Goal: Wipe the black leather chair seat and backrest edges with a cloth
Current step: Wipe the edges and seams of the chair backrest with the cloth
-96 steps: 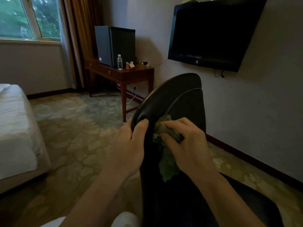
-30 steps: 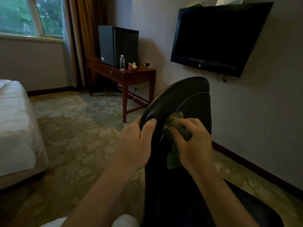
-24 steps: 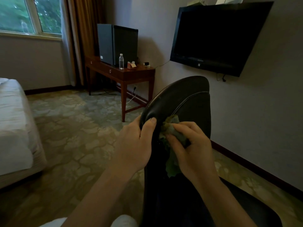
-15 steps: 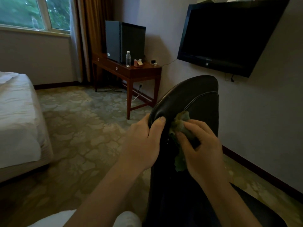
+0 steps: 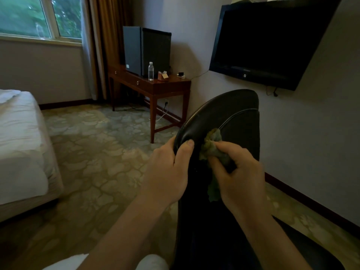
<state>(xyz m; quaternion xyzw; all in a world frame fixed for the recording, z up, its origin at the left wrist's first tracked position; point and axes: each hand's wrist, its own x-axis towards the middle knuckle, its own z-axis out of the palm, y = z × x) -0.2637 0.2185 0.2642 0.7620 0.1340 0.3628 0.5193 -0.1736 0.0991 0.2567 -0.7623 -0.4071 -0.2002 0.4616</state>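
Observation:
The black leather chair [image 5: 231,114] fills the lower right, its curved backrest rising in front of me with pale stitching along the edge. My left hand [image 5: 169,170] grips the backrest's left edge, thumb on the front face and fingers wrapped behind. My right hand [image 5: 239,176] holds a bunched green cloth [image 5: 211,145] against the backrest just right of that edge; a loose corner of the cloth hangs down under the hand. The seat lies dark and mostly hidden beneath my forearms.
A wooden desk [image 5: 155,86] with a water bottle [image 5: 150,71] and black speakers stands by the far wall. A wall-mounted TV [image 5: 268,41] hangs above the chair. A bed [image 5: 19,145] is at the left, patterned carpet between.
My right hand with the cloth has rubbed slightly up and down on the same stretch of backrest edge. The left hand keeps its grip. The camera view has shifted a little.

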